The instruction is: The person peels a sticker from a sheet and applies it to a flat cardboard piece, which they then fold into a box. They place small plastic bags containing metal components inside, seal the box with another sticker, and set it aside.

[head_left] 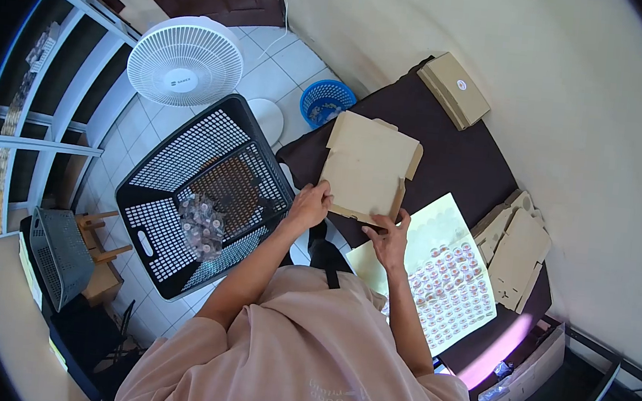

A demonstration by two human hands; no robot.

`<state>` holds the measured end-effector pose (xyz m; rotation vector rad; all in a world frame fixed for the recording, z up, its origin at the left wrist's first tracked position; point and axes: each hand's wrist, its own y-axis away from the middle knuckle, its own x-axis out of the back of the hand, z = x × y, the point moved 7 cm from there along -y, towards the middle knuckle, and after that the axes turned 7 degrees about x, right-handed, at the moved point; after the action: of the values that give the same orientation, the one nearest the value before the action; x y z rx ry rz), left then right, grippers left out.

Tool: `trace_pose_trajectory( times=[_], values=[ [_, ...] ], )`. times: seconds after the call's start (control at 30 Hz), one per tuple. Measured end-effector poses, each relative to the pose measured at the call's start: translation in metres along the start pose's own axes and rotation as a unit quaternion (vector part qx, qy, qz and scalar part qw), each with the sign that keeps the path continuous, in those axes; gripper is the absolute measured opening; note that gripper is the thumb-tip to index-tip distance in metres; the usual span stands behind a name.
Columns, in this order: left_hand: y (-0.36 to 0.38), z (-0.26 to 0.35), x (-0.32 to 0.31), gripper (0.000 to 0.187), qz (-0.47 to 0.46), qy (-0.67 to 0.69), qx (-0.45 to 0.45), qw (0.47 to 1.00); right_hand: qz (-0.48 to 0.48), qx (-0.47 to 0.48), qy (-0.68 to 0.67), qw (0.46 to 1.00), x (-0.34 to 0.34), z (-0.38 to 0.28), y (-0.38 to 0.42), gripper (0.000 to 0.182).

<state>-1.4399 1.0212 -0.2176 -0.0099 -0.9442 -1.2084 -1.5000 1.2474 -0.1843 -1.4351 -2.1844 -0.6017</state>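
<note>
A flat brown cardboard box [371, 163] with side flaps sticking out lies on the dark-covered table, in front of my body. My left hand [310, 206] is closed on its near left corner, fingers curled over the edge. At the near right corner, my right hand [389, 242] pinches the box's folded edge with thumb and fingers. Under and beside my right forearm spreads a large pale sheet [441, 274] bearing rows of round stickers [449, 278]. The undersides of the box's edges are hidden.
A closed box [455, 90] sits at the table's far end; folded cardboard pieces [516, 258] lie at right. On the left stands a black basket [162, 170] holding small clear-wrapped items [201, 228]. Beyond are a white fan [186, 64] and a blue basket [323, 96].
</note>
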Motion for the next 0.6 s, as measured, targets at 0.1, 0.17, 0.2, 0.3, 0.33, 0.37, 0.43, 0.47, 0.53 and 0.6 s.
trace_pose_trajectory(
  times=[0.1, 0.17, 0.2, 0.3, 0.33, 0.37, 0.43, 0.47, 0.53, 0.6],
  values=[
    [0.009, 0.013, 0.006, 0.027, -0.051, 0.048, -0.017, 0.997, -0.008, 0.007, 0.002, 1.0, -0.004, 0.015, -0.003, 0.023],
    [0.007, 0.009, 0.005, 0.028, -0.076, 0.042, -0.048, 0.995, -0.016, -0.014, 0.034, 0.999, -0.001, 0.008, -0.006, 0.019],
    [0.007, 0.01, 0.002, 0.029, -0.1, 0.036, -0.078, 0.991, -0.016, -0.014, 0.034, 0.999, -0.003, 0.011, -0.008, 0.019],
    [0.004, 0.01, 0.0, 0.031, -0.068, 0.018, -0.057, 0.996, -0.008, 0.015, 0.075, 0.997, -0.004, 0.011, -0.013, 0.019],
    [0.006, 0.015, 0.001, 0.031, -0.068, 0.019, -0.056, 0.996, -0.027, -0.01, 0.094, 0.995, -0.006, 0.012, -0.016, 0.019],
    [0.007, 0.016, 0.002, 0.031, -0.071, 0.009, -0.033, 0.997, -0.045, -0.036, 0.111, 0.992, -0.007, 0.013, -0.016, 0.019],
    [0.011, 0.018, 0.006, 0.032, -0.074, 0.0, -0.01, 0.997, -0.059, -0.009, 0.13, 0.99, -0.005, 0.006, -0.015, 0.023],
    [0.013, 0.019, 0.005, 0.034, -0.087, -0.005, -0.003, 0.996, -0.071, 0.018, 0.148, 0.986, -0.004, 0.003, -0.017, 0.027],
    [0.019, 0.021, 0.008, 0.037, -0.098, -0.008, 0.005, 0.995, -0.105, 0.05, 0.098, 0.988, 0.01, 0.026, -0.03, 0.031],
    [0.025, 0.025, 0.021, 0.043, -0.031, -0.048, 0.004, 0.998, -0.166, -0.102, -0.103, 0.975, 0.026, 0.011, -0.037, 0.034]
  ],
)
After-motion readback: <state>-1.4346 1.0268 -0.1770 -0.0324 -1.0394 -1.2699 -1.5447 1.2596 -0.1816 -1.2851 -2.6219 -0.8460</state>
